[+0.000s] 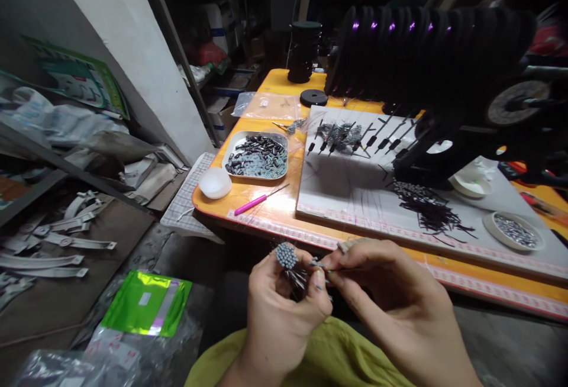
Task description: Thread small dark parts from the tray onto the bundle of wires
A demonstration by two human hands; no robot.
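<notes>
I am working in front of the yellow table (pixel 270 194), and going from its left end I am counting one white bowl (pixel 215 183), one pink-handled tool (pixel 258 200) and one metal tray (pixel 257 155) heaped with small dark and grey pieces, too many to count. Farther right on the table I am seeing one white board (pixel 355 189) carrying a loose pile of black wires (pixel 428 208), then one small dish (pixel 513 231) of silvery bits at its right end.

Below the table's near edge, my left hand (pixel 277 307) is closing around one bundle of thin pins (pixel 288 263). Its long axis is standing nearly upright, grey tips pointing up toward the table, dark wire tails running down into my palm. My right hand (pixel 381 292) is pinching narrowly at something beside the bundle; I cannot tell what exactly it is.
</notes>
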